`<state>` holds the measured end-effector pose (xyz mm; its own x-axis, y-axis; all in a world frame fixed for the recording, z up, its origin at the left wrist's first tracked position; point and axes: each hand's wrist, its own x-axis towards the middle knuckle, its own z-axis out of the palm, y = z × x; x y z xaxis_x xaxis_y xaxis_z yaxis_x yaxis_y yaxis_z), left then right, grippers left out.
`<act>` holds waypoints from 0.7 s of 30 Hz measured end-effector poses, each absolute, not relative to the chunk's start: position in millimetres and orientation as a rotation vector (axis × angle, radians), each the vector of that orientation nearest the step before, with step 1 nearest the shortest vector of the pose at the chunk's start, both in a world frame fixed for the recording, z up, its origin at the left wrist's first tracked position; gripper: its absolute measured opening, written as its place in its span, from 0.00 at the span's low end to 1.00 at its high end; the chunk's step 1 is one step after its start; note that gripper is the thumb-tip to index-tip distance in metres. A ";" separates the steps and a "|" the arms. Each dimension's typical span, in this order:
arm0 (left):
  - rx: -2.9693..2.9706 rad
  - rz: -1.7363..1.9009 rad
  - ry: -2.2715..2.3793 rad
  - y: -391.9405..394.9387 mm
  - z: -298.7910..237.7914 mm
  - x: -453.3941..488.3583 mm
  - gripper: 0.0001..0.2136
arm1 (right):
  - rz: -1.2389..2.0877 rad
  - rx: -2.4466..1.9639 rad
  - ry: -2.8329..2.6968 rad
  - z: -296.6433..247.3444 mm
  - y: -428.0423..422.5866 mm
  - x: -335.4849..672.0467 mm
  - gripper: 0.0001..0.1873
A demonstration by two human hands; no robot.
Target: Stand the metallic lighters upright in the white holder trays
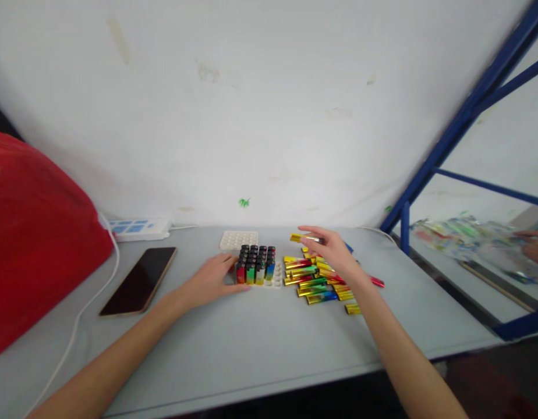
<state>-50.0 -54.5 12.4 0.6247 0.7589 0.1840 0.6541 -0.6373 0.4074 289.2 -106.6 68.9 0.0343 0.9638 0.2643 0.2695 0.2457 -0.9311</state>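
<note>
My left hand (214,278) curves around the left side of a white tray with round holes (276,278), thumb along its front and fingers farther back, at the outermost lighters. Lighters with black tops (255,265) stand upright in rows in the tray; several holes along its right side show bare. Raised over the loose pile, my right hand (328,249) pinches one shiny lighter (296,238), held roughly level with its gold end pointing left. Under and beside that hand lies the pile of metallic lighters (312,282), gold with red, green and blue parts. My right wrist hides part of the pile.
A second white holed tray (239,240) lies behind the lighters. To the left are a phone (140,282), a white cable (83,308), a power strip (140,228) and a red bag (37,238). Blue frame bars (443,137) rise at right, with another person's hand (537,247) beyond.
</note>
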 end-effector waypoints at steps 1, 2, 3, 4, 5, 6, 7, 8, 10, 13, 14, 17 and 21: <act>2.551 0.481 1.149 -54.8 12.8 -49.8 0.28 | 0.866 -1.193 -1.418 67.7 -103.2 281.9 0.23; 2.553 0.468 1.157 -55.2 13.1 -49.7 0.27 | 0.896 -1.161 -1.389 65.8 -99.8 275.9 0.22; 2.553 0.460 1.165 -55.6 13.3 -49.6 0.27 | 0.916 -1.134 -1.367 63.2 -96.7 271.4 0.21; 2.552 0.457 1.169 -55.9 13.3 -49.5 0.27 | 0.931 -1.114 -1.348 60.1 -94.1 268.0 0.20; 2.551 0.454 1.170 -56.1 13.1 -49.6 0.28 | 0.948 -1.100 -1.329 56.6 -92.4 265.8 0.20; 2.548 0.455 1.170 -56.1 12.7 -49.8 0.28 | 0.969 -1.088 -1.309 52.8 -91.6 264.4 0.19; 2.544 0.457 1.169 -56.0 12.2 -50.0 0.28 | 0.993 -1.077 -1.283 48.9 -91.7 263.8 0.19; 2.541 0.462 1.170 -55.8 11.7 -50.4 0.28 | 1.023 -1.065 -1.255 45.3 -92.5 263.7 0.19; 2.537 0.473 1.166 -55.1 10.9 -51.1 0.28 | 1.099 -1.038 -1.206 39.8 -95.7 264.4 0.20; 2.538 0.499 1.137 -54.3 10.9 -51.8 0.30 | 1.210 -1.004 -1.166 37.7 -100.5 265.8 0.22; 2.536 0.508 1.124 -54.1 11.2 -51.9 0.30 | 1.225 -0.995 -1.155 38.4 -101.4 265.9 0.23; 2.528 0.508 1.106 -53.8 12.0 -51.5 0.32 | 1.215 -0.979 -1.088 41.7 -101.5 265.4 0.26; 2.532 0.494 1.122 -53.6 11.6 -51.2 0.31 | 1.187 -0.975 -0.977 43.7 -98.8 265.2 0.25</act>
<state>-51.2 -53.6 11.6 0.6303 0.7554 0.1792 0.6420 -0.6369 0.4269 265.2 -98.8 43.7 0.1103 0.9903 0.0843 -0.2733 0.1117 -0.9554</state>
